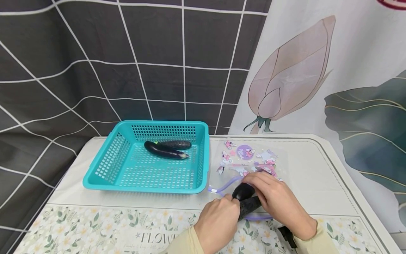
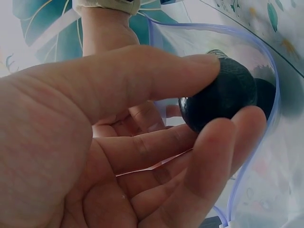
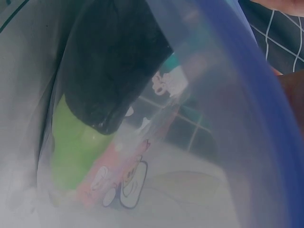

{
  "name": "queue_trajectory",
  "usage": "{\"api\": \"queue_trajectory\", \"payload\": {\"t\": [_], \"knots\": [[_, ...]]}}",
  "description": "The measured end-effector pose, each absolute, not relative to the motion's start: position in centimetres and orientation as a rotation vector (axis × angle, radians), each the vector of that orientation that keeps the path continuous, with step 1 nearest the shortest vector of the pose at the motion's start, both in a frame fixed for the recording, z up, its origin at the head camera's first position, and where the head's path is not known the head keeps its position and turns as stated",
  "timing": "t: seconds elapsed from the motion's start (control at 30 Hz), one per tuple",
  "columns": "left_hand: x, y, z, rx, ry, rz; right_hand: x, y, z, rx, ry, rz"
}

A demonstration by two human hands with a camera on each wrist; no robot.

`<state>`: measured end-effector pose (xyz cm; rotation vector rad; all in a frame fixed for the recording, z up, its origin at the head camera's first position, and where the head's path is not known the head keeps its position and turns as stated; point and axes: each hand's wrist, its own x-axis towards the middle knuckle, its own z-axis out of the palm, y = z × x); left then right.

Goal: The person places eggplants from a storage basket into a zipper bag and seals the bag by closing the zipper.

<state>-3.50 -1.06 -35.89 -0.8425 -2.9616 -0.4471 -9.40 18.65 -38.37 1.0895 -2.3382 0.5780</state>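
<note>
My left hand [image 1: 219,220] pinches the blunt end of a dull, dark eggplant [image 1: 248,207] between thumb and fingers. The left wrist view shows that end [image 2: 216,97] up close. Beside it lies a second, glossier eggplant [image 1: 243,191]. Around them is a clear zip bag [image 1: 228,165] with pink and purple cartoon prints. Its purple zip edge [image 2: 273,61] curves wide at the mouth. My right hand [image 1: 276,197] holds the bag by its mouth, fingers curled over the far side. Inside the bag, the right wrist view shows a dark eggplant [image 3: 111,61] with a green cap [image 3: 76,147].
A turquoise basket [image 1: 146,188] stands left of the bag, with a glossy eggplant [image 1: 165,151] and a duller dark one [image 1: 174,144] in it. The white table [image 1: 317,176] has a floral cloth [image 1: 95,225] along its front. Dark grid fabric [image 1: 158,81] hangs behind.
</note>
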Motion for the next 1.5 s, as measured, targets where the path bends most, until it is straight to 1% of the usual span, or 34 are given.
{"api": "queue_trajectory", "payload": {"t": [1.5], "knots": [[-4.5, 0.2, -37.0, -0.785, -2.929, -0.433, -9.3, 18.7, -38.3, 1.083, -2.334, 0.572]]}}
